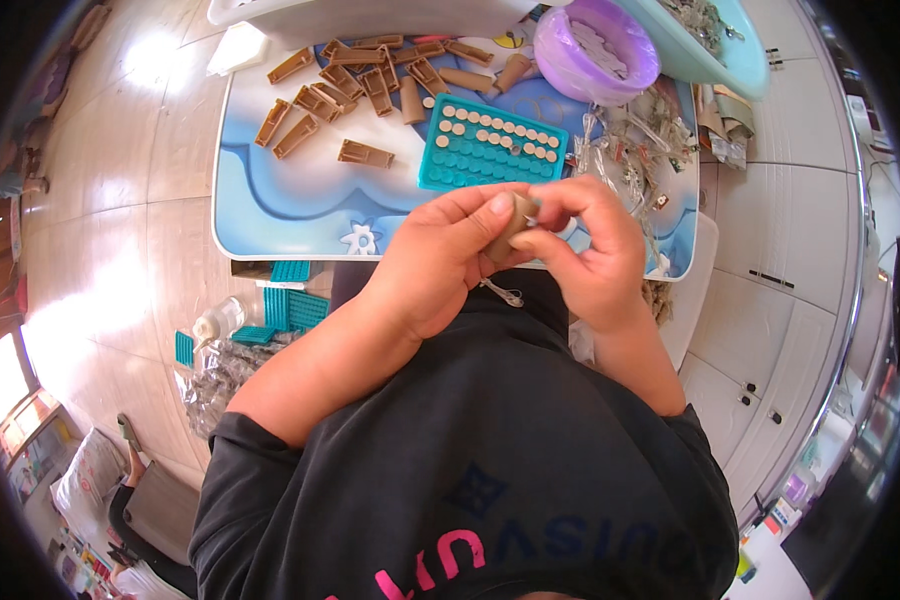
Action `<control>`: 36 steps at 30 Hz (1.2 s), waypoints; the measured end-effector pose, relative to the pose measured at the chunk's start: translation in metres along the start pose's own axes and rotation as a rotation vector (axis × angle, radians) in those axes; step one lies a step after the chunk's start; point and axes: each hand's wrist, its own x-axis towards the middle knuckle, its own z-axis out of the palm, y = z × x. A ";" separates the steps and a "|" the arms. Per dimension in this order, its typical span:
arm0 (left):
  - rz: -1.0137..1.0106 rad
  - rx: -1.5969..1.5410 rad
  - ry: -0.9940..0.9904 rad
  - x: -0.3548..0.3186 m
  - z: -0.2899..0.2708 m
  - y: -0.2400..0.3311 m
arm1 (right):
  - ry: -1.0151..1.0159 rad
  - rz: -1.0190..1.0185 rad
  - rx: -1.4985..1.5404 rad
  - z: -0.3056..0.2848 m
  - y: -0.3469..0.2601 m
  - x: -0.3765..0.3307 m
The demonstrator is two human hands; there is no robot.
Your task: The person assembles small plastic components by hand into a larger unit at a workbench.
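My left hand (435, 250) is closed round a tan tapered plastic piece (517, 222) above the table's near edge. Against the end of that piece, my right hand (605, 250) pinches something small and pale, mostly hidden by the fingers. A thin pale cord (505, 293) hangs below the hands. Just beyond them lies a teal tray (440, 172) with round hollows, its far rows partly filled with beige discs. Brown open-sided plastic shells (367, 153) are scattered to the left of the tray, with a few tan tapered pieces (411, 101) beside it.
A purple bowl (550, 72) with a plastic liner holds pale pieces. Behind it stands a light-blue basin (745, 65). Bundled wires (640, 140) lie on the table's (300, 225) right side. More teal trays (295, 308) and a clear bag (225, 385) are low on the left.
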 end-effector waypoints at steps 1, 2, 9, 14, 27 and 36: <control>-0.008 0.028 -0.009 -0.001 0.002 0.001 | -0.009 0.111 0.171 -0.004 0.004 -0.004; -0.016 0.057 -0.017 -0.002 0.003 0.002 | -0.012 0.109 0.175 -0.007 0.007 -0.003; 0.531 0.855 0.000 -0.007 -0.014 0.014 | -0.026 0.339 0.577 -0.040 0.017 -0.024; 0.977 2.021 0.295 -0.009 -0.048 0.069 | 0.079 0.477 0.549 -0.157 0.046 -0.092; 0.676 1.687 0.076 -0.029 -0.043 0.078 | 0.429 0.890 -0.228 -0.207 0.109 -0.163; 0.042 1.425 -0.671 -0.031 -0.031 0.023 | -0.034 0.513 -0.761 -0.112 0.052 -0.049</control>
